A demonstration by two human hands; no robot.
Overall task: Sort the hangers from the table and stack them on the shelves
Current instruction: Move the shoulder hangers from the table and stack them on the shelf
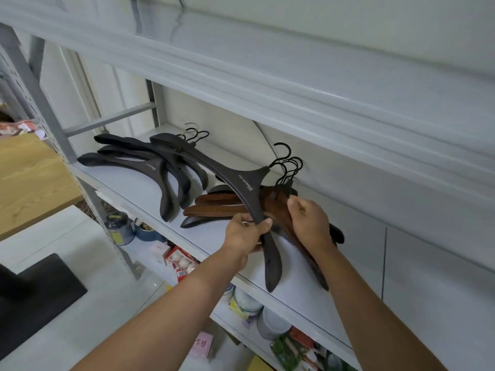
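Note:
A large dark brown wooden hanger (241,180) with a black hook is lifted slightly over the grey shelf (128,191). My left hand (247,231) grips its near arm from below. My right hand (308,220) has its fingers curled round the reddish-brown hangers (270,207) stacked beneath it. A separate stack of dark hangers (150,164) lies on the left part of the same shelf, hooks toward the back wall.
The shelf above (294,84) overhangs the work area closely. The lower shelf holds jars, boxes and plates (270,319). A wooden table (29,180) stands at the left, with a perforated shelf post (80,167) beside it and a dark base on the floor.

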